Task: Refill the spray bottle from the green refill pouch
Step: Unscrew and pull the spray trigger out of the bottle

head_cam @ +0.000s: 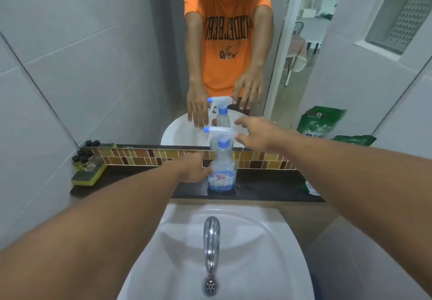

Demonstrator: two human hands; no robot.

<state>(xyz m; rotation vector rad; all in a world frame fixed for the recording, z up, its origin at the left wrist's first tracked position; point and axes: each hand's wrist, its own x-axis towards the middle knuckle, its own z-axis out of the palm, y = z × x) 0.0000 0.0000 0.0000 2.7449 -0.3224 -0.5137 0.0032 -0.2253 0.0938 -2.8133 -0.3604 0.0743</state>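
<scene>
A clear spray bottle with a blue-and-white trigger head stands upright on the dark ledge under the mirror. My left hand wraps the bottle's lower body from the left. My right hand hovers at the right end of the trigger head, fingers spread, with thumb and forefinger close to the head. The green refill pouch leans at the ledge's right end, mostly hidden behind my right forearm; its reflection shows in the mirror.
A white sink with a chrome tap lies below the ledge. At the ledge's left end sit a green-and-yellow sponge and small black-capped bottles. The mirror rises above a strip of brown mosaic tiles.
</scene>
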